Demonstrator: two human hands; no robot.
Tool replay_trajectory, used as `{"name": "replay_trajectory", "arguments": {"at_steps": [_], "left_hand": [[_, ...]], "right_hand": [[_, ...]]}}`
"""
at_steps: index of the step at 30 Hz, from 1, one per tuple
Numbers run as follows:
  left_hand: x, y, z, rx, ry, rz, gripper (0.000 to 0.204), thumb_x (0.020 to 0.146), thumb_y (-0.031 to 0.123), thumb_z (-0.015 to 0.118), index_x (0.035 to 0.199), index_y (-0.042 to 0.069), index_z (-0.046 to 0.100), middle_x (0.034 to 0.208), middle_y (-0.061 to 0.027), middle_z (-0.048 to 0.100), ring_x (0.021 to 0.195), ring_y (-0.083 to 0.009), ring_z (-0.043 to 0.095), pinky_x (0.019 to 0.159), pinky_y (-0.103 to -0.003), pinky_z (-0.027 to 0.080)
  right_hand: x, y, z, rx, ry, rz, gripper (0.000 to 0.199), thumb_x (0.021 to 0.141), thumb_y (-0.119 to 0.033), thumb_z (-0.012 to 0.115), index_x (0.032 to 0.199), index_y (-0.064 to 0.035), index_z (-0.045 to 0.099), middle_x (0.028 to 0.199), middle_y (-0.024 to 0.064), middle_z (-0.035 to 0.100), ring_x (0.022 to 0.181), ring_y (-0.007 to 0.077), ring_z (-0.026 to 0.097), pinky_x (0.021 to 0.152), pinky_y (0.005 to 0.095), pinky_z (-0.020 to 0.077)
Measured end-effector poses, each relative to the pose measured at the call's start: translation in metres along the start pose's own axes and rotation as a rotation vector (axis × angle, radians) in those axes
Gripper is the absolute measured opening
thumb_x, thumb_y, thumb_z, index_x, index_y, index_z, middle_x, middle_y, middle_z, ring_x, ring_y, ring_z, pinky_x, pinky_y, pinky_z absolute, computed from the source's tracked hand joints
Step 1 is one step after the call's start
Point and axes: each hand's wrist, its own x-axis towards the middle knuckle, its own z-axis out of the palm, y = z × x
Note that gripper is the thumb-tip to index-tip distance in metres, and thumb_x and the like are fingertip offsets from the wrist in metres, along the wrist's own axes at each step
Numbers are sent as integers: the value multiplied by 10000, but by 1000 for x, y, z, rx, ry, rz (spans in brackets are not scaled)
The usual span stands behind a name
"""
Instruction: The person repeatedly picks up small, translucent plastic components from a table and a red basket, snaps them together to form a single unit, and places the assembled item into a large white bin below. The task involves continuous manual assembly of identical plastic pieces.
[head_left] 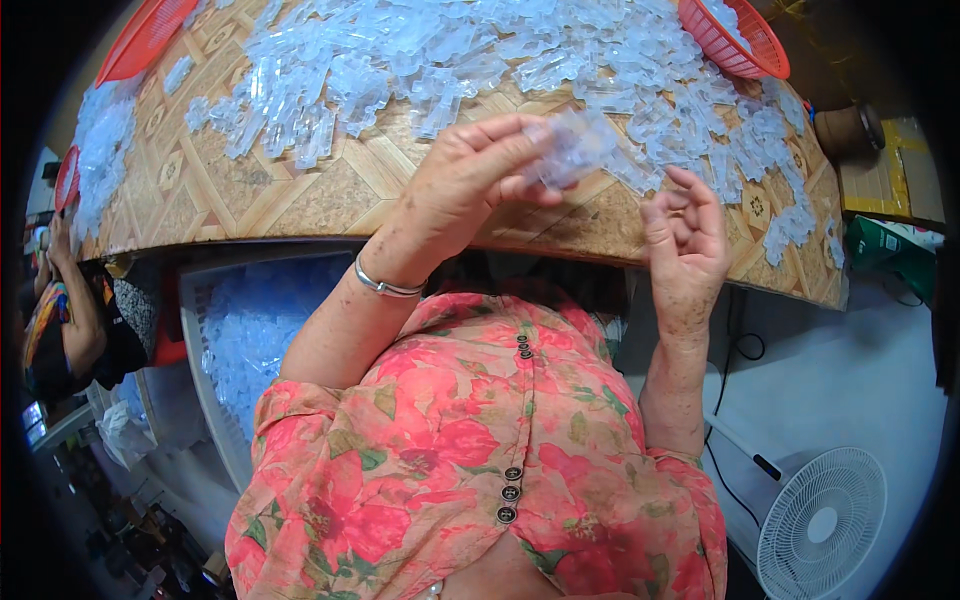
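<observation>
My left hand (455,190), with a silver bangle at the wrist, is closed on a small bunch of clear plastic pieces (578,145) above the near table edge. Motion blurs the bunch, so its exact shapes cannot be told. To its right is my right hand (690,240), palm up, with half-curled fingers and the thumb apart from the index finger. I see nothing in it. Its fingertips are close to a clear strip (632,172), apparently on the table. Many similar flat, clear plastic pieces (400,60) lie heaped across the wood-patterned table (360,175).
Red plastic baskets stand at the far right (745,45) and far left (145,40). Below the table at left, a white-rimmed bin (200,340) holds more clear pieces. Another person's arm (75,300) shows at the left edge. A white fan (822,525) stands at lower right.
</observation>
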Motion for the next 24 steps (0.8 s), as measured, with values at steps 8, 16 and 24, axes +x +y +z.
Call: {"name": "replay_trajectory", "arguments": {"at_steps": [8, 16, 24], "left_hand": [[2, -4, 4, 106, 71, 12, 438, 984, 156, 626, 1370, -33, 540, 1225, -112, 663, 1001, -170, 686, 785, -245, 560], [5, -6, 2, 79, 1, 0, 472, 1004, 132, 586, 1426, -45, 471, 1260, -144, 647, 1017, -179, 689, 814, -252, 576], [6, -10, 3, 71, 1, -25, 486, 1016, 124, 552, 1444, -68, 427, 1258, -178, 640, 1041, -213, 693, 863, -269, 583]], "right_hand": [[4, 8, -13, -806, 78, -210, 340, 812, -119, 775, 1142, -135, 693, 948, 44, 605, 671, 171, 605, 624, 320, 488], [10, 16, -9, -748, 52, -305, 245, 796, -99, 775, 1031, -125, 713, 1067, 67, 635, 905, 248, 670, 747, 382, 526], [9, 20, -12, -778, 49, -446, 205, 758, -47, 774, 941, -88, 690, 1177, 83, 658, 918, 266, 687, 784, 385, 540]]}}
